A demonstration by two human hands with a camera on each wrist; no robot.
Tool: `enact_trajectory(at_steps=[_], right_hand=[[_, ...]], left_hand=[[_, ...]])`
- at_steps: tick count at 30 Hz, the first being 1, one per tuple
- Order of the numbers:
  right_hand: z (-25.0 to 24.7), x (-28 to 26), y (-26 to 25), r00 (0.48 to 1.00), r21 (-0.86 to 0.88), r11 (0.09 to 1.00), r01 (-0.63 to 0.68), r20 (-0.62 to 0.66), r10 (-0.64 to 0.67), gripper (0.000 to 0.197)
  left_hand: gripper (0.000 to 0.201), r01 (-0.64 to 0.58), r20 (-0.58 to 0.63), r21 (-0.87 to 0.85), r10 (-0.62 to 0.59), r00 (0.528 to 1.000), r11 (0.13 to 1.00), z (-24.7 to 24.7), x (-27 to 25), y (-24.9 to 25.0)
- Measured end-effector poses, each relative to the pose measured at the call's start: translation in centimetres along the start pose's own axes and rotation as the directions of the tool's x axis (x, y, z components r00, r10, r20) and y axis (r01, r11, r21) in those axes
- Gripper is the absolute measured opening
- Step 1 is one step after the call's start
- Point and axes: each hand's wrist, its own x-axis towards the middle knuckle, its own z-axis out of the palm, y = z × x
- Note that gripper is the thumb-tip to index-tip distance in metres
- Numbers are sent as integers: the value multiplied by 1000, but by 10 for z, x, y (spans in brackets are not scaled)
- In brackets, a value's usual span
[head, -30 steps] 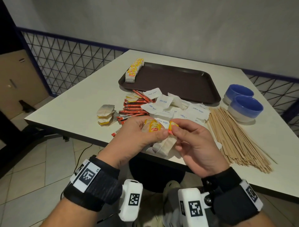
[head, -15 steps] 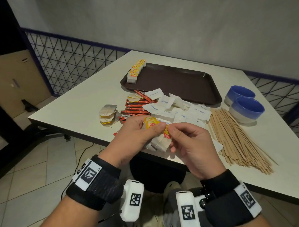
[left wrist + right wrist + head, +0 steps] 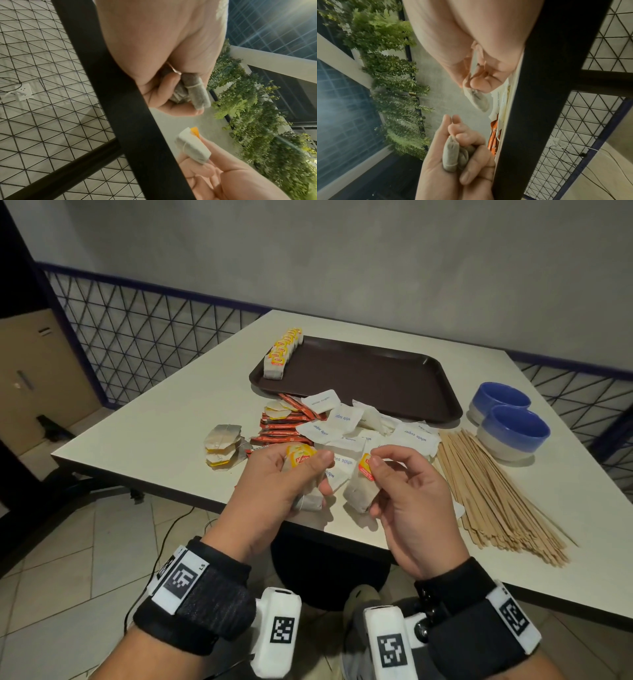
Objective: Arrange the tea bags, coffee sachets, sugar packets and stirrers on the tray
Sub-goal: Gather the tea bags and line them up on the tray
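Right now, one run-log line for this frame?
left hand: holds yellow-tagged tea bags | right hand: pinches single white tea bag | brown plastic tray: one tea-bag row

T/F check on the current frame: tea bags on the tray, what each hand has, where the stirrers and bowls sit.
1. A row of tea bags stands along the tray edge. True.
2. The right hand is empty. False: it pinches a tea bag.
3. The left hand holds tea bags. True.
4. The stirrers lie on the tray. False: on the table, beside it.
5. The two blue bowls hold sugar packets. False: their insides show no packets.
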Motion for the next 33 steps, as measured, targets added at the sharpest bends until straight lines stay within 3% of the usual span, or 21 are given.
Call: enact_trajectory(at_steps=[4,7,19,27,33], right_hand=[[3,-2,3,999,-6,999,44,-4,-44,9],[3,-4,1,999,28,999,34,26,-35,20],[3,-4,-1,996,55,998,42,72,-46,18],[4,-4,1,997,29,998,54,56,-56,29],[4,-4,4,994,-33,994,108,33,-107,18]], left_hand=[[22,28,26,40,-29,999,999,1,1,1],[9,12,79,141,-23,997,990,5,-1,3],[11,15,130,287,-55,990,958,6,1,5],[16,-14,157,323,-39,987,946,7,-2,5],[13,-22,174,319,-36,984,947,7,-2,4]])
